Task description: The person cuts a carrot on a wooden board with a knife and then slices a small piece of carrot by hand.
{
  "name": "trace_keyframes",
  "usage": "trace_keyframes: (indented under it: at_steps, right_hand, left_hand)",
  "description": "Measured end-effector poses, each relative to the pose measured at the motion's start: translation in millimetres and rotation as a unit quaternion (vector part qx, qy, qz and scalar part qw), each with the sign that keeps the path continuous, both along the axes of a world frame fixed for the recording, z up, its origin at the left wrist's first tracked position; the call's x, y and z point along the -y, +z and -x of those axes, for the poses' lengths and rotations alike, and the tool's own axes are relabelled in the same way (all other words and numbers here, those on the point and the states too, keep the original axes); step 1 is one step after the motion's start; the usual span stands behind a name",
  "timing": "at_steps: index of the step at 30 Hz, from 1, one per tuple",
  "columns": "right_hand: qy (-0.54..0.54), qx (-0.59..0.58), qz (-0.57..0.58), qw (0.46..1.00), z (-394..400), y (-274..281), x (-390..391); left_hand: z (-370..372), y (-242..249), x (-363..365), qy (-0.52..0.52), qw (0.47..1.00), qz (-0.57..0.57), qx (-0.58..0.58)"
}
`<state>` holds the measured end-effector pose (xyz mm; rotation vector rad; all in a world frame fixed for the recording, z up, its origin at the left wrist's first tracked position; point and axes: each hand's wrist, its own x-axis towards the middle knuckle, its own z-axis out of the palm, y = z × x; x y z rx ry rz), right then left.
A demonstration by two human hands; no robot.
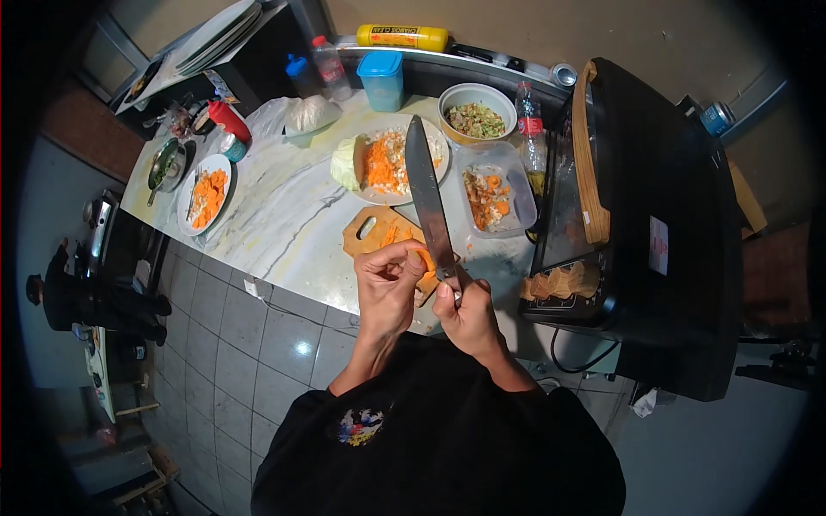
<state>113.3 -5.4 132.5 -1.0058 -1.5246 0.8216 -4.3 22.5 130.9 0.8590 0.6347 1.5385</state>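
Note:
A large kitchen knife point(428, 189) points up and away from me, its handle wrapped in my right hand point(469, 311). My left hand point(387, 284) pinches an orange piece of carrot point(424, 260) right beside the blade's lower end. Beneath both hands lies a wooden cutting board point(355, 236) with cut carrot point(396, 233) on it. Behind the board, a white plate point(440, 155) bears shredded carrot, chopped white bits, a cabbage piece point(346, 163) and a brownish sausage-like item point(360, 162). A clear plastic container point(523, 211) with carrot pieces and scraps stands right of the blade.
A black oven point(654, 224) with wooden handle borders the table's right side. A bowl of chopped vegetables point(477, 120), a bottle point(531, 129) and a blue-lidded container point(381, 82) stand behind. A carrot plate point(225, 172) sits left. Another person point(95, 292) stands far left.

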Motion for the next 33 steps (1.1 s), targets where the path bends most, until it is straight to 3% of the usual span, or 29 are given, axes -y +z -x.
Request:
trace_keyframes:
  at_steps: [15, 24, 27, 29, 30, 33]
  right_hand:
    - [0.051, 0.049, 0.033, 0.997, -12.5, 5.6, -6.3]
    - [0.076, 0.057, 0.096, 0.991, -16.5, 7.6, -1.4]
    - [0.058, 0.014, 0.031, 0.998, -9.8, 0.7, -2.4]
    - [0.047, -0.008, 0.044, 0.998, -3.4, -0.2, -1.5]
    - [0.033, -0.03, 0.059, 0.997, -0.6, -0.7, -0.8]
    - [0.014, -0.025, 0.04, 0.999, 4.6, -6.1, -0.5]
  left_hand:
    - [19.9, 5.6, -8.6, 0.021, 0.985, -0.043, -0.167]
    - [29.5, 35.7, -13.1, -0.076, 0.964, -0.081, -0.241]
    - [24.5, 26.2, -13.2, -0.056, 0.969, -0.099, -0.219]
    - [15.2, 15.4, -13.1, -0.035, 0.993, -0.036, -0.104]
    - [10.6, 8.3, -12.1, -0.035, 0.993, -0.038, -0.103]
    - [-1.7, -1.8, -1.8, -0.057, 0.992, 0.051, 0.103]
